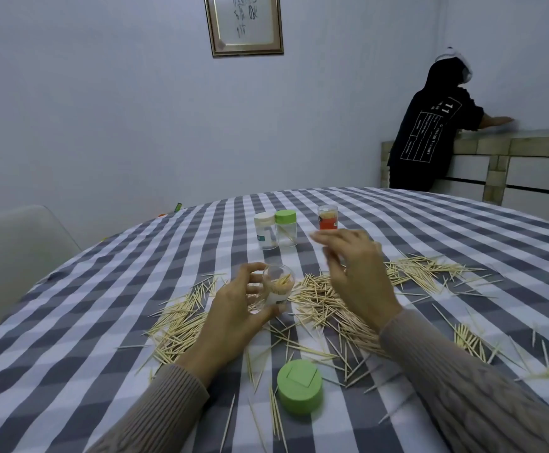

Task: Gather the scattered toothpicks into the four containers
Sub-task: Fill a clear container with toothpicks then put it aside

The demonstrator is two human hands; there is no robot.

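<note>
Checked cloth: grey and white squares covered your table (103, 305), and everything below sat on it.
Chair: a pale chair back (14, 250) stood at the table's left edge.
Toothpicks: your scattered toothpicks (181, 322) lay in loose heaps across the middle of the table, from the left heap, under both your hands, out to the far right.
Left hand: your left hand (230, 308) gripped an open clear container (278, 287), fingers and thumb curled round its wall; it was tilted toward you and some toothpicks already stood inside.
Loose lid: a green lid (300, 390) lay flat on the table, nearer to you than the held container, with toothpicks around it.
Far containers: a white-lidded container (265, 230) and a green-lidded container (286, 227) stood upright and touching, beyond your hands.
Red container: a red-labelled container (327, 218) stood upright, just right of that pair.
Right hand: your right hand (354, 273) hovered above the middle heap, fingers spread and loosely bent; its grip held nothing you could make out.
Background: another person (430, 125) leaned on a counter (528, 148) at far right.
</note>
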